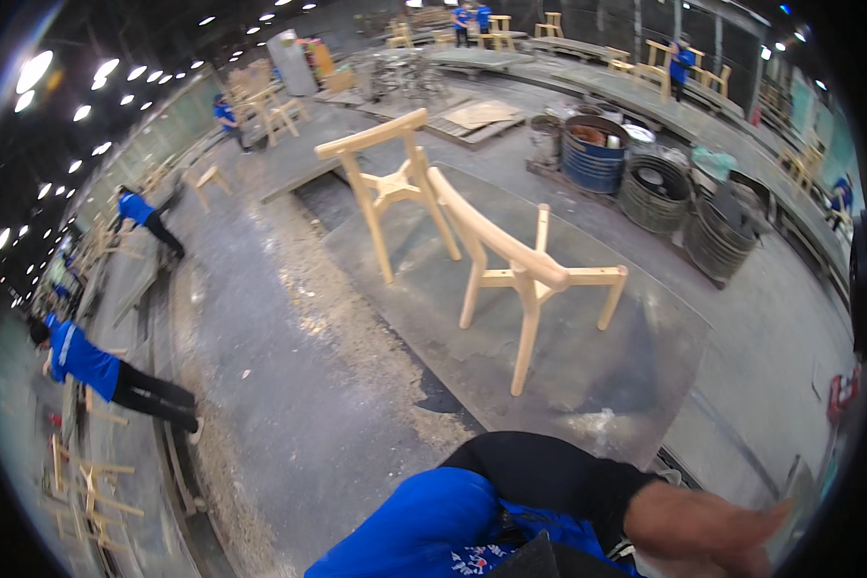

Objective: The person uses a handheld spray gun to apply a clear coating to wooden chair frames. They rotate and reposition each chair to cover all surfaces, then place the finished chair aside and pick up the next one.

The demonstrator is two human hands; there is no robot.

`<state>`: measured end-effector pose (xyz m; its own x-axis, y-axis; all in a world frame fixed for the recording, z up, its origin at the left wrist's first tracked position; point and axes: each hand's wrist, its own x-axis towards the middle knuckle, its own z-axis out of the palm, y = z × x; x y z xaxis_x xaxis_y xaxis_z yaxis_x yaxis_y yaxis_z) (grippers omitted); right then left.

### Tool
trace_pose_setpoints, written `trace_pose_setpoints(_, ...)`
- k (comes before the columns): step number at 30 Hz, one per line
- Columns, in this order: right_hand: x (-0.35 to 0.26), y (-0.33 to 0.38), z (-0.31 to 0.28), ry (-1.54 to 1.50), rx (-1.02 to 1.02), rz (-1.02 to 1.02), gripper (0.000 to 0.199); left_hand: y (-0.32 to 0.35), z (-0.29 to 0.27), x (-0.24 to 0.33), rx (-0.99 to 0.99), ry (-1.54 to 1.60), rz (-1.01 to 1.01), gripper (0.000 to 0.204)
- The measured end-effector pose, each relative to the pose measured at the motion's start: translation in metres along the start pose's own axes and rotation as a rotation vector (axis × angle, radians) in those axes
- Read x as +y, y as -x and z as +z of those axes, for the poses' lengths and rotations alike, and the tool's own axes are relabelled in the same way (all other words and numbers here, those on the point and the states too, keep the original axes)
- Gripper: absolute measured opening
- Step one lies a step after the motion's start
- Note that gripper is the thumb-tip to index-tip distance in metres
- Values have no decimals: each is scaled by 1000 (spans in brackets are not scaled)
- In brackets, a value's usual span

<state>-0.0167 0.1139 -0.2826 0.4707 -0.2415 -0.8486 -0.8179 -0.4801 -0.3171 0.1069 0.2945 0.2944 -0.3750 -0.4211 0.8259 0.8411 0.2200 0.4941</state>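
My left arm, in a blue short sleeve (405, 525) over a black undersleeve (559, 467), reaches across to the lower right. At its end is my left hand (708, 525), smeared by motion. A greyish flat thing (796, 496) lies by its fingertips, too blurred to name; whether the hand grips it cannot be made out. No right hand can be told apart here. Ahead, on a dark flat sheet (636, 376), stands an unfinished wooden chair frame (520, 279) with a curved top rail and no seat. A second chair frame (395, 183) stands just behind it.
A blue drum (592, 159) and several dark bins (655, 193) stand at the right, near flat boards (480, 116). People in blue shirts work at the left, such as one person (91, 366), and far back. More chair frames (91, 486) line the left.
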Motion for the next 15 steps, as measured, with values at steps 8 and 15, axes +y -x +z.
trace_pose_setpoints(8,34,86,9,-609,375,142,26,165,-86,116,1156,-2711,-382,26)
trace_pose_setpoints(15,-52,150,-11,-722,633,-18,29,255,-125,156,1093,-2797,-517,27)
